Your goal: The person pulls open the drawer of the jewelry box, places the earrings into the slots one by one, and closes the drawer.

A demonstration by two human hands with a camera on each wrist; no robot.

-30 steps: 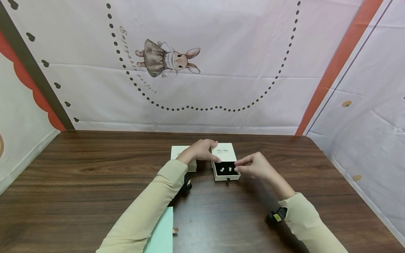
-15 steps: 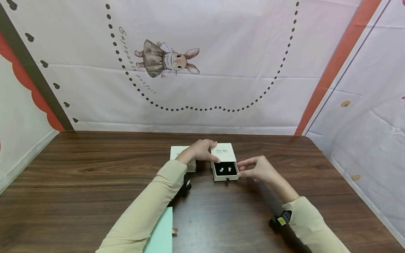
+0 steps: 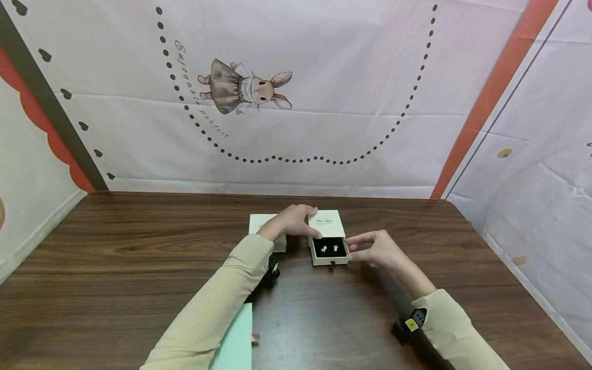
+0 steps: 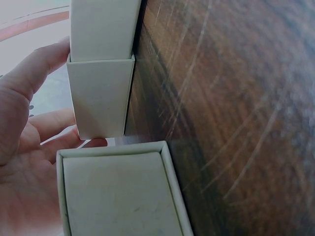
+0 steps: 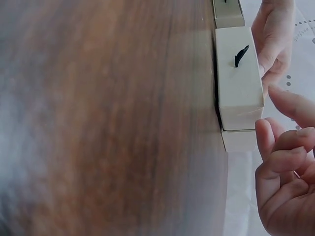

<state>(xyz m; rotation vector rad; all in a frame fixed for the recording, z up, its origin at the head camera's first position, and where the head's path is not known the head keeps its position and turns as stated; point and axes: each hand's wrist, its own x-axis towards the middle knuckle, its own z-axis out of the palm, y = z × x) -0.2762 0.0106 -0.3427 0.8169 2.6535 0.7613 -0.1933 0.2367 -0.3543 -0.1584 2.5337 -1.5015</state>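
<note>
A cream jewelry box (image 3: pixel 326 222), its black-lined drawer (image 3: pixel 330 261) pulled out toward me, stands on the table. Two small silvery earrings (image 3: pixel 330 248) sit on the black lining. My left hand (image 3: pixel 295 221) holds the box's cover from its left side, thumb at the front edge and fingers toward the back. Beside the drawer's right wall is my right hand (image 3: pixel 380 248), thumb and forefinger apart with nothing between them. In the right wrist view its fingertips (image 5: pixel 264 129) are close to the box; contact is unclear. A black ribbon tab (image 5: pixel 240 56) sticks out of the drawer front.
A second cream box (image 3: pixel 260 222) stands just left, partly hidden by my left hand and wrist. Under my left forearm lies a mint-green flat item (image 3: pixel 237 341) with a small brown piece (image 3: pixel 255 337) at its edge. Behind the wooden table (image 3: pixel 152 246) hangs a printed cloth (image 3: pixel 351 97).
My right thumb and forefinger have moved from the drawer's right rim outward to its right side and spread apart. My left hand and both boxes have stayed put.
</note>
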